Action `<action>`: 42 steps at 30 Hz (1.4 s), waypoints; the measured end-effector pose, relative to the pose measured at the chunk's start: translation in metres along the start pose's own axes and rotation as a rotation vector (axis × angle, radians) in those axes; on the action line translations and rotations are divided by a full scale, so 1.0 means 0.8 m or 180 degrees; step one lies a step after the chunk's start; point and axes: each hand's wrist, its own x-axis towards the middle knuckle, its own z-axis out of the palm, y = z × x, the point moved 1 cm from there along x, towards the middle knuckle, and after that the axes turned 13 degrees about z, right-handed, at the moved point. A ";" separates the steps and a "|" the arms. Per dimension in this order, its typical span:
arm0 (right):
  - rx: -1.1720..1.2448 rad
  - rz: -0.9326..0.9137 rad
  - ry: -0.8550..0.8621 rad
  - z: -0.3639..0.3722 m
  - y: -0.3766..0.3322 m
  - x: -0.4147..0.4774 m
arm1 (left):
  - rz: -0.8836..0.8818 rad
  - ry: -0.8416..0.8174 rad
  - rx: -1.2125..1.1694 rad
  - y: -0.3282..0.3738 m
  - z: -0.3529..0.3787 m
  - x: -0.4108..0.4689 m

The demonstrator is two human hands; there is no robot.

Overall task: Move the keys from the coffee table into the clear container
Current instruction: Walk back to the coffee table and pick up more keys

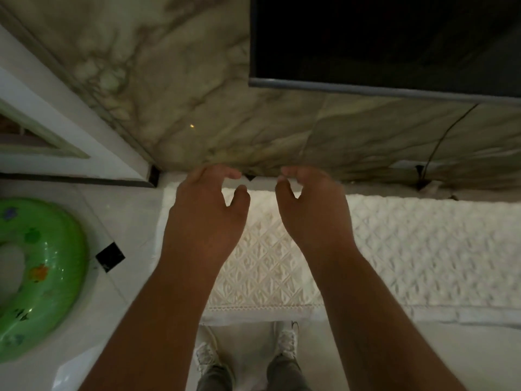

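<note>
Neither keys nor a clear container show in the head view. My left hand and my right hand are stretched out side by side, palms down, over a white quilted cloth that covers a low surface against the wall. The fingers of both hands are loosely curled and apart, and nothing is in either hand. My two shoes stand on the floor just below the cloth's front edge.
A marbled wall rises straight ahead, with a dark TV screen at the upper right and a black cable running down. A green inflatable ring lies on the white floor at the left. A white door frame stands at the upper left.
</note>
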 end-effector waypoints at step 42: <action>0.0189 0.1710 0.2849 -0.492 0.013 -0.471 | 0.3444 -0.1592 -0.0646 0.503 -0.191 -0.210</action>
